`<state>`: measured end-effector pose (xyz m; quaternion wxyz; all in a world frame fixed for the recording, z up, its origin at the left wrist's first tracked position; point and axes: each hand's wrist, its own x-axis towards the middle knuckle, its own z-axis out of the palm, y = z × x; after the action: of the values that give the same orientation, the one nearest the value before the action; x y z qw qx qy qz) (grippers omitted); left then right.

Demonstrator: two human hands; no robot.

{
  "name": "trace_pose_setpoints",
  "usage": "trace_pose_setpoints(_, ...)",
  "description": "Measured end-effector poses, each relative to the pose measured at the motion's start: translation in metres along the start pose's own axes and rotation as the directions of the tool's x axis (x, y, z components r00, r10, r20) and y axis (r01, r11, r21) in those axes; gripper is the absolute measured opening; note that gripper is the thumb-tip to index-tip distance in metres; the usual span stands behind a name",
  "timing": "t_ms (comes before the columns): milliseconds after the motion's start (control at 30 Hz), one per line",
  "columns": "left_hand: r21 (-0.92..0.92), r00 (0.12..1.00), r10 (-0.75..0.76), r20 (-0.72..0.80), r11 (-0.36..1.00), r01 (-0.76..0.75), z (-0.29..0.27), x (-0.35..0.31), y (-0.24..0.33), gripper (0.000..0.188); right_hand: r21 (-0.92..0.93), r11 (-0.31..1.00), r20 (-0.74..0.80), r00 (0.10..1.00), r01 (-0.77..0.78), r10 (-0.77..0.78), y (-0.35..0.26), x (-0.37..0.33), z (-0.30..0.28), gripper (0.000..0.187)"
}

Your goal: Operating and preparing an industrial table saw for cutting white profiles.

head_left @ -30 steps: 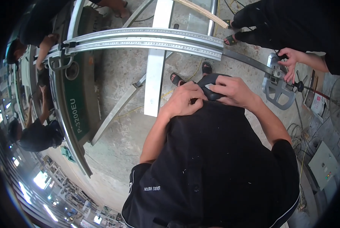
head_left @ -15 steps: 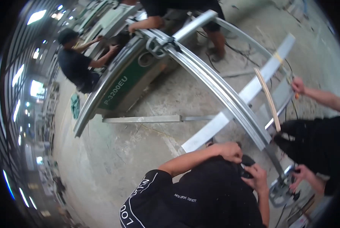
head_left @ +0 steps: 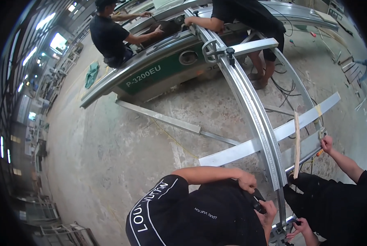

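My left hand is closed against the upper end of a small black object in front of my torso. My right hand grips its lower side, fingers bent around it. A shiny part shows between the fingers; the object's exact kind cannot be made out. Just beyond my hands, a long silver aluminium rail with a scale strip slopes away toward a green-sided machine. A flat silver bar crosses beneath the rail. Below my right hand, a metal bracket is partly hidden.
At right, a co-worker's hand touches the frame; their other hand is at the bracket. Two people in black work at the machine. A wooden strip, a diagonal support arm and black cables are nearby.
The view has turned, so the machine and rail appear shifted right and more of the far floor shows. Both my hands stay on the black object, a little lower in view.
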<state>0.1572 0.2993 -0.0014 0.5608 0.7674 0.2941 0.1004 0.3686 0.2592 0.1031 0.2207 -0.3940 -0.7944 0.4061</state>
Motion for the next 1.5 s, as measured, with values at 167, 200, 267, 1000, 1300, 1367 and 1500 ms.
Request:
trace_pose_setpoints(167,-0.047,0.998,-0.069,0.005,0.996,0.069,-0.008,-0.009,0.003,0.033,0.002,1.0,-0.008,1.0,-0.013,0.013,0.002,0.001,0.002,0.038)
trace_pose_setpoints(200,-0.032,1.0,-0.03,0.007,0.999,0.03,-0.008,-0.008,0.0,0.033,0.005,1.0,0.017,1.0,-0.019,0.019,0.003,0.001,0.003,0.041)
trace_pose_setpoints(267,-0.016,1.0,0.012,0.007,1.0,-0.012,-0.005,-0.003,-0.005,0.033,0.004,1.0,0.042,0.999,-0.024,0.024,0.006,0.003,0.003,0.044)
trace_pose_setpoints(1000,0.292,0.993,0.101,-0.066,0.953,-0.077,-0.023,-0.015,0.021,0.022,-0.107,0.977,0.251,0.946,-0.186,0.208,0.023,0.029,0.017,0.027)
trace_pose_setpoints(1300,0.341,0.994,-0.028,-0.103,0.938,0.062,-0.019,-0.007,0.007,0.025,-0.382,0.903,0.147,0.951,-0.2,0.272,0.05,0.059,0.036,0.024)
trace_pose_setpoints(1367,0.295,0.996,-0.047,-0.082,0.953,0.07,-0.023,-0.007,0.012,0.026,-0.31,0.927,0.249,0.923,-0.211,0.293,0.052,0.065,0.034,0.023)
trace_pose_setpoints(1500,0.197,0.992,-0.122,-0.018,0.973,0.123,-0.026,-0.021,0.005,0.031,-0.2,0.944,0.283,0.907,-0.261,0.311,0.059,0.049,0.038,0.019)
